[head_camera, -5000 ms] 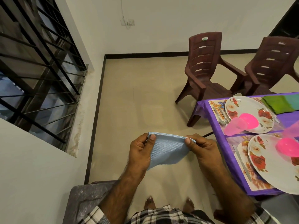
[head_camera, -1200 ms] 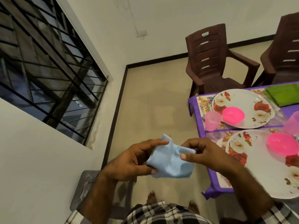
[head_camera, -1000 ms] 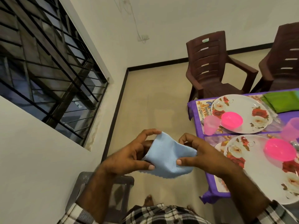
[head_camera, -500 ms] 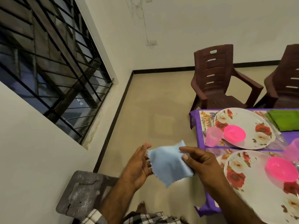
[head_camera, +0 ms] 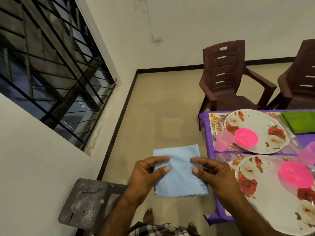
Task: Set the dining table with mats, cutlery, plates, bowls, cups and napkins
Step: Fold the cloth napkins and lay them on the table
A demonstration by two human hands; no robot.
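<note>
I hold a light blue napkin (head_camera: pixel 180 174) folded into a rectangle in the air, left of the table. My left hand (head_camera: pixel 146 176) pinches its left edge between thumb and forefinger; my right hand (head_camera: pixel 214 176) pinches its right edge the same way. On the purple-clothed table (head_camera: pixel 207 132) lie floral mats with two floral plates, a far plate (head_camera: pixel 265 132) and a near plate (head_camera: pixel 272 188). Each plate carries a pink bowl (head_camera: pixel 246 138). A pink cup (head_camera: pixel 223 140) stands by the far plate. A green napkin (head_camera: pixel 301 121) lies behind it.
Two brown plastic chairs (head_camera: pixel 226 79) stand at the table's far side. A grey stool (head_camera: pixel 87 203) is at my lower left, under a barred window (head_camera: pixel 47 62). Bare floor stretches between me and the wall. My foot (head_camera: pixel 148 217) shows below the napkin.
The napkin went from crumpled between my hands to a flat folded rectangle held by both edges. My view tilted and moved slightly closer to the table.
</note>
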